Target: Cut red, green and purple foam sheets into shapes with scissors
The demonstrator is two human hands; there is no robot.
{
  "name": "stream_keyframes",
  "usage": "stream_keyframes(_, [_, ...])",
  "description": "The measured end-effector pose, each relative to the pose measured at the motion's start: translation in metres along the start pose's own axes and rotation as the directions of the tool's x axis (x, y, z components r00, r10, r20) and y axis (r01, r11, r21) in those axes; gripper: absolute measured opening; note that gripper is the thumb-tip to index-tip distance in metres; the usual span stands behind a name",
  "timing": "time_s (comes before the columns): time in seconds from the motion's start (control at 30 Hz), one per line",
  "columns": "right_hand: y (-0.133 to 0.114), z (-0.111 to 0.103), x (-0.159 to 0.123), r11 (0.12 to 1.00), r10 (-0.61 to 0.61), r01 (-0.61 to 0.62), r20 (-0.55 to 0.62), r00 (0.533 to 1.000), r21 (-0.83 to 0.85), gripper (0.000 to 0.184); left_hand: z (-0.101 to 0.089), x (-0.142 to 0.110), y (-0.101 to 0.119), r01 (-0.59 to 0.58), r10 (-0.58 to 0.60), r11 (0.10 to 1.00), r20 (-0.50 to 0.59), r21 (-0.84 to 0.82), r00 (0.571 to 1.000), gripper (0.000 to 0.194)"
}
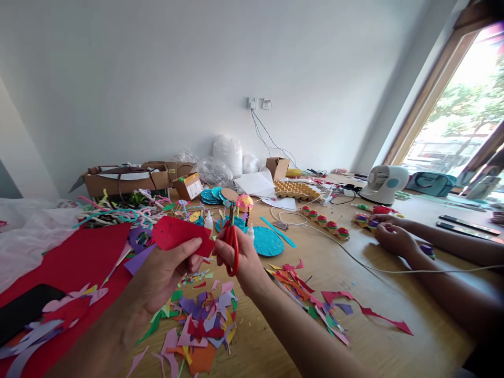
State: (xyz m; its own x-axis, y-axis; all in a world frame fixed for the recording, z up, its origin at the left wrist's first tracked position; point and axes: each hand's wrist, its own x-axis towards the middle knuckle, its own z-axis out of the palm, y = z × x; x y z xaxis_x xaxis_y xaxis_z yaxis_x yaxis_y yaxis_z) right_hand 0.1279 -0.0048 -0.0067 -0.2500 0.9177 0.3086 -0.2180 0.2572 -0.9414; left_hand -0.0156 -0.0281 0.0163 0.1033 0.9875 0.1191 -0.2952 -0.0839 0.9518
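My left hand (173, 268) pinches a piece of red paper (173, 233) between thumb and fingers. In my right hand (244, 257) is a pair of scissors (233, 247) with red handles, its blades pointing up and away from me. The right fingertips are close to the paper's right edge; whether they touch it I cannot tell. Beneath both hands lies a heap of coloured paper scraps (205, 320). Beyond them stand small white glue bottles (251, 232) and a round blue piece (268, 241).
Red sheets (82, 257) and a dark phone-like object (29, 310) lie left. A co-worker's hands (388, 233) handle colourful egg-carton pieces at right, near a row of them (326, 223). A white cable (354, 257) crosses the table. Behind are cardboard boxes (122, 184) and a white fan (384, 184).
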Motion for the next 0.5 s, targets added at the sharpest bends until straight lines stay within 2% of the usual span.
stream_keyframes(0.07, [0.011,0.003,-0.004,0.998,0.037,-0.035,0.024,0.999,-0.060,0.028,0.003,-0.002,0.000,-0.015,0.015,0.998,0.004,-0.064,1.000,0.026])
stream_keyframes(0.23, [0.023,0.012,-0.018,0.993,0.055,-0.041,0.137,0.989,-0.107,0.037,0.007,-0.004,-0.001,-0.113,0.113,0.992,-0.002,-0.064,0.994,0.029])
stream_keyframes(0.37, [0.017,0.016,-0.025,0.995,0.033,-0.015,0.173,0.984,-0.103,0.039,0.011,-0.004,-0.003,-0.160,0.155,0.985,-0.080,-0.062,0.985,0.025])
stream_keyframes(0.5, [0.018,0.016,-0.027,0.995,0.030,-0.011,0.190,0.981,-0.099,0.042,0.013,-0.004,-0.006,-0.151,0.139,0.987,-0.175,-0.061,0.975,0.024])
